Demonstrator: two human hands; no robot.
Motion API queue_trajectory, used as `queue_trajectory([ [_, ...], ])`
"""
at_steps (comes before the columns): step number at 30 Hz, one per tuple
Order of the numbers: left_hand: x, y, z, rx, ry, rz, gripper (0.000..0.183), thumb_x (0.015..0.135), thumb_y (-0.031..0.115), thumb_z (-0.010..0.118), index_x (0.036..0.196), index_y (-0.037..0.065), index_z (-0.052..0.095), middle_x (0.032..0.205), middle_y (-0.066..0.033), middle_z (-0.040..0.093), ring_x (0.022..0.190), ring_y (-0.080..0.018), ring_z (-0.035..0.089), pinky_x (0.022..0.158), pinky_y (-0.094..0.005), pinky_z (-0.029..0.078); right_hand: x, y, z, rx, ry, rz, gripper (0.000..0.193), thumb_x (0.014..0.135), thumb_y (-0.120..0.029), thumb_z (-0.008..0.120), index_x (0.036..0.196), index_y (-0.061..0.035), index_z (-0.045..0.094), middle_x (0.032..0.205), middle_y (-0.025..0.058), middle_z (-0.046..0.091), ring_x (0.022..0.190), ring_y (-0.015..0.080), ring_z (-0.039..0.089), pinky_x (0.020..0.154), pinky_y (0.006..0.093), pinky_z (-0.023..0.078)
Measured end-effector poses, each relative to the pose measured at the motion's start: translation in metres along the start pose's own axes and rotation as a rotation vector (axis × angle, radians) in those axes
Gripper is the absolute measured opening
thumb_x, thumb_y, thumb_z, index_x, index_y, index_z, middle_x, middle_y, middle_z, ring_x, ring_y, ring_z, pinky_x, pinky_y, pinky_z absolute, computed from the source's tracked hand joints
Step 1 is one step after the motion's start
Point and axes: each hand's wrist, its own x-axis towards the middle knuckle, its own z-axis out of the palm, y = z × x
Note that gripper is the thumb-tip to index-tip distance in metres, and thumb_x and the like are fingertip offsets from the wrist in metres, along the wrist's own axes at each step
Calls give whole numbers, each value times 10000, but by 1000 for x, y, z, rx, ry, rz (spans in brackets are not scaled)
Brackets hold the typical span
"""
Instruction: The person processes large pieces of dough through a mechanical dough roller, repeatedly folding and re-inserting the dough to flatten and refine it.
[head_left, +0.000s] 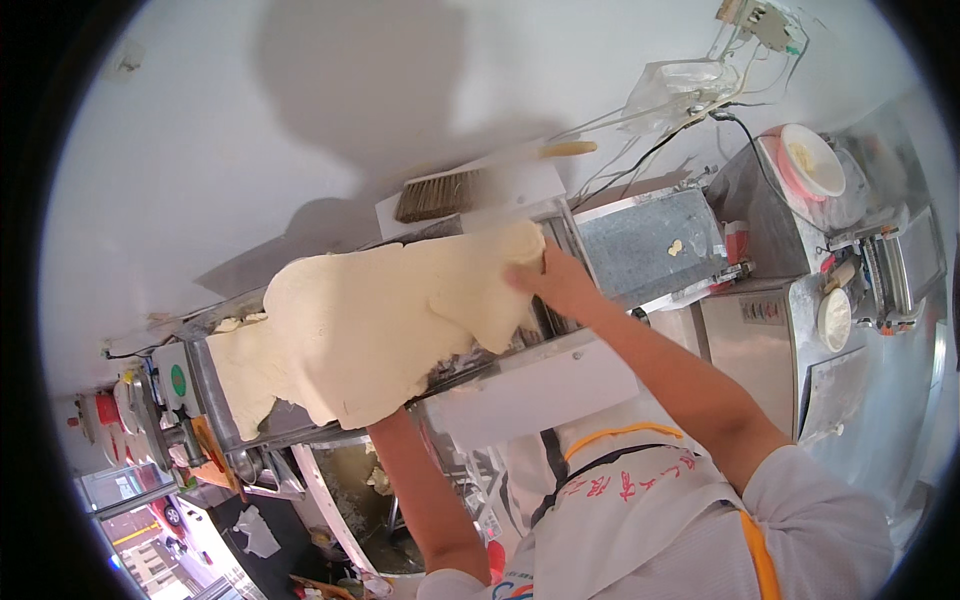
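A long, pale sheet of dough [340, 310] stretches across a metal dough-rolling machine [555, 235], its left end resting on the machine's metal tray [290, 418]. At the sheet's right end, my right hand [555, 285] is closed on the dough edge, beside the machine's rollers; its fingertips are slightly blurred. My left hand [388, 424] reaches under the near edge of the sheet, so the dough hides its fingers. The middle of the sheet hangs in a fold over the machine's near side.
A bench brush [440, 197] lies on a white ledge against the wall. Right of the machine is a grey metal tray [650, 240] with a dough scrap [676, 247]. A white bowl [812, 160] stands farther right. Below left sits a large round container [350, 490] with dough bits.
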Motion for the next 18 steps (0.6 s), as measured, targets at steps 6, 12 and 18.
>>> queue_trajectory([
  [6,-12,0,21,-49,-13,1,574,928,246,675,1436,38,507,1454,-199,532,1352,-370,492,1095,-489,428,-23,39,48,-344,271,-317,288,890,-130,701,1105,-5,557,1058,222,618,975,433,620,874,519,497],
  [12,-35,11,43,-68,-57,23,568,922,236,680,1427,35,516,1447,-202,535,1347,-374,496,1090,-493,431,7,56,78,-252,84,-241,359,892,-115,689,1191,13,538,1099,247,598,1048,451,605,908,507,507],
  [18,-34,21,72,-97,-91,63,563,915,227,684,1418,33,524,1440,-206,539,1341,-377,500,1084,-496,435,12,47,69,-714,-183,-199,319,864,-104,689,1142,20,592,1140,237,633,1077,419,631,912,472,529],
])
